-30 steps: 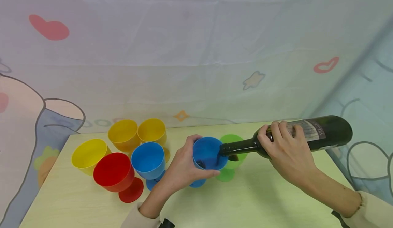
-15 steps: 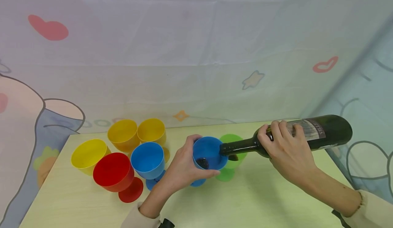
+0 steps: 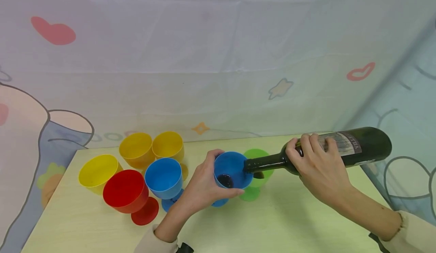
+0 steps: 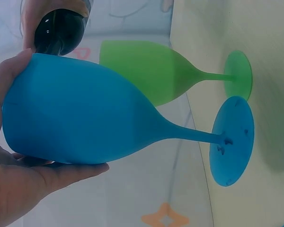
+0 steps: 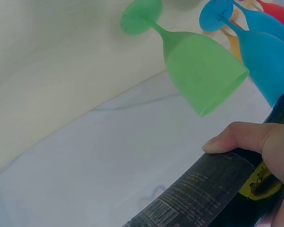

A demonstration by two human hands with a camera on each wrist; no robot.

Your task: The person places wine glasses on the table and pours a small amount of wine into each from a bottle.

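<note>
My left hand [image 3: 201, 187] holds the bowl of a blue goblet [image 3: 235, 160], thumb on the near side and fingers round the far side. Dark liquid [image 3: 225, 180] lies in the bottom of that bowl. A dark green wine bottle [image 3: 369, 141] is gripped by my right hand [image 3: 318, 173] around its shoulder and label. It slants down to the left, its mouth just over the goblet's right rim. Close behind stands a green goblet [image 3: 251, 194], partly hidden by the bottle neck, with dark liquid visible inside. In the left wrist view the blue goblet [image 4: 80, 111] looks upright, foot on the table.
To the left are another blue goblet [image 3: 164, 177], a red goblet [image 3: 125, 190] and several yellow goblets [image 3: 98, 171], bunched closely. They stand on a pale table [image 3: 259, 230], with a printed cloth [image 3: 218, 56] hanging behind its far edge.
The pool of dark liquid in the held blue goblet has grown. A dark streak below the bottle mouth is no longer seen. Both hands have stayed in place.
</note>
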